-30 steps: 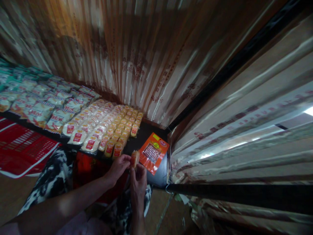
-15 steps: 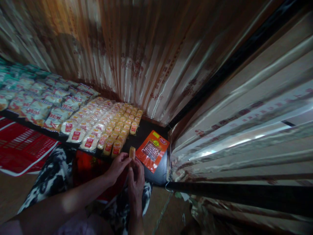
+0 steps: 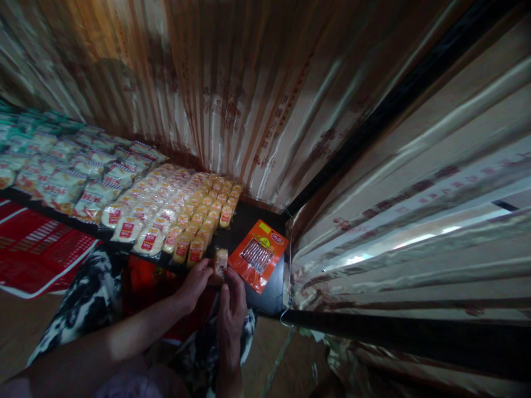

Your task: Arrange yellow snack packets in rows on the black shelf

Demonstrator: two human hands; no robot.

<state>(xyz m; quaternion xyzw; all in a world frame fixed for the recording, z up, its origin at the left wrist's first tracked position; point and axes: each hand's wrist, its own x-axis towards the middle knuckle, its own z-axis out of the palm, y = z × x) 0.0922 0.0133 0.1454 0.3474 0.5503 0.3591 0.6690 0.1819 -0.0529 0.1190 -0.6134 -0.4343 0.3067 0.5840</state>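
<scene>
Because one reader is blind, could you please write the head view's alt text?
The left hand and right hand hold a tan packaged snack beside a flat orange packet. Rows of yellow and white wrapped snacks lie to the left.

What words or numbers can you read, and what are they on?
Nothing reads clearly.
Round packets: red labels, too blurred.
Yellow packets: print, too small.
White bags: print, too blurred.
Orange pack: print, too small.
Sheeting: dark print, unclear.
Small packet between left hand and right hand: no readable print.

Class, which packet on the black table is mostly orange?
The flat orange packet at the right end; the rowed packets look yellow, whitish or green.
</scene>
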